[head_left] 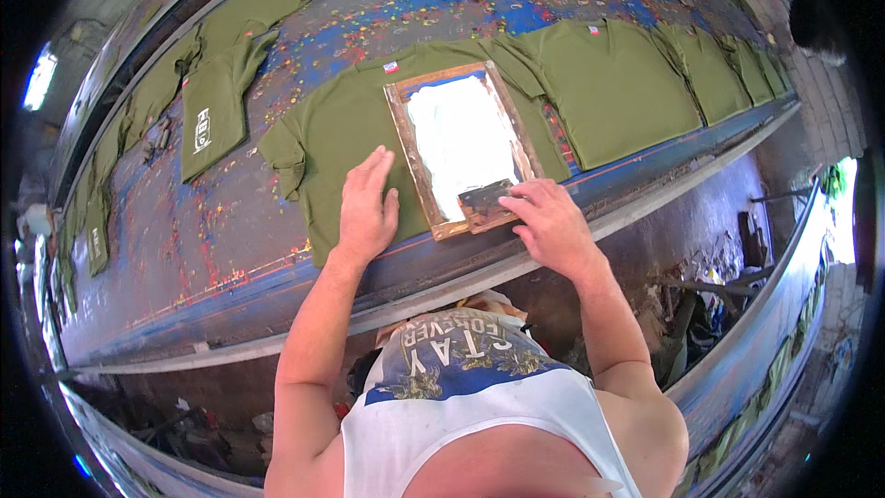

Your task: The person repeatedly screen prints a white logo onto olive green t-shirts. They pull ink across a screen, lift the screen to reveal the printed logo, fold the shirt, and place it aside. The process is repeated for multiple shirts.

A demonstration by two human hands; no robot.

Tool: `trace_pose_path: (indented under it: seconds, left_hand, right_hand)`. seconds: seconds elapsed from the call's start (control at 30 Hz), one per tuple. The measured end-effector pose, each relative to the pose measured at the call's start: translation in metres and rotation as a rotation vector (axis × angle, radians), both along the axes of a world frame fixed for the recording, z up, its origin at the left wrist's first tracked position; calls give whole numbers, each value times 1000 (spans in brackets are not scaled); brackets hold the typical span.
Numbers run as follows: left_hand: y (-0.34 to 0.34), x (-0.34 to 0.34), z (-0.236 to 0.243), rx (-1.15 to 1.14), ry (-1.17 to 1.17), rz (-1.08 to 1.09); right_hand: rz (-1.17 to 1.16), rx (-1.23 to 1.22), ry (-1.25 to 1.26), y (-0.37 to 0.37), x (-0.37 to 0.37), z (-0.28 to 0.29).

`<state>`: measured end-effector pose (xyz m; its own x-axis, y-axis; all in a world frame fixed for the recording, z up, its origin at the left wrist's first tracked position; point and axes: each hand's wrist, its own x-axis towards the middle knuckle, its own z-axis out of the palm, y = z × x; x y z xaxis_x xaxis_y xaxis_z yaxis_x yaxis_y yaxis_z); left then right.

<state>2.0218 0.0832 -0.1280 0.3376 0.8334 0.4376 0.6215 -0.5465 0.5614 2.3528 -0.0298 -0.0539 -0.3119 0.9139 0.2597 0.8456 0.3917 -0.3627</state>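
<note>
A wooden screen-printing frame (398, 120) with white ink (456, 129) over its mesh lies on an olive green T-shirt (336, 143), which is spread flat. Beside the frame's left rail, my left hand (367, 207) is open above the shirt, its fingers stretched out and holding nothing. At the frame's near end sits a dark, ink-stained squeegee (484, 207). My right hand (558, 229) has its fingers and thumb closed at the right end of this squeegee. The mesh under the ink is hidden.
More olive T-shirts (622, 92) lie in a row to the right. A folded olive shirt (212, 120) with a white print lies at the left. The long table (369, 23) is spotted with paint. Another long table (737, 378) stands behind me on the right.
</note>
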Motion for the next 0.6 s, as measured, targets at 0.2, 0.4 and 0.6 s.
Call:
trace_pose_path:
  seconds: [0.2, 0.4, 0.6]
  left_hand:
    - [5, 29, 15, 91, 405, -87]
    - [10, 40, 5, 69, 356, -27]
    - [8, 46, -8, 51, 303, 37]
  right_hand:
    - [125, 9, 62, 30, 17, -16]
    - [190, -146, 137, 73, 15, -10]
    - [140, -2, 163, 113, 15, 1]
